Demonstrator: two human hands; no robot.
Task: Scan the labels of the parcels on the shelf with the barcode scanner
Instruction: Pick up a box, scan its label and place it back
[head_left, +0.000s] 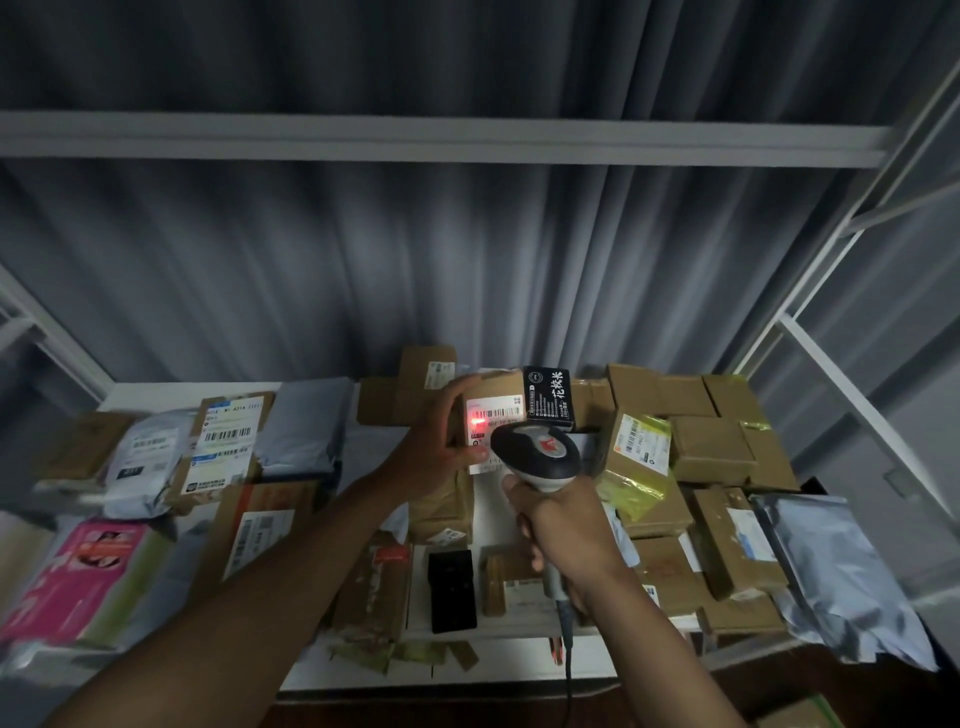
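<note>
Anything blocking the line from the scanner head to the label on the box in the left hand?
Nothing visible. The barcode scanner in the right hand points at the label of the box held up by the left hand; a red spot shows on the label, beside the barcode.

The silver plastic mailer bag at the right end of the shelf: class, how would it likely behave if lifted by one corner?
The silver mailer bag would probably flop and sag, since its surface is wrinkled and soft. Its glossy film may be slippery. It overhangs the shelf edge, so a nudge might slide it off.
</note>
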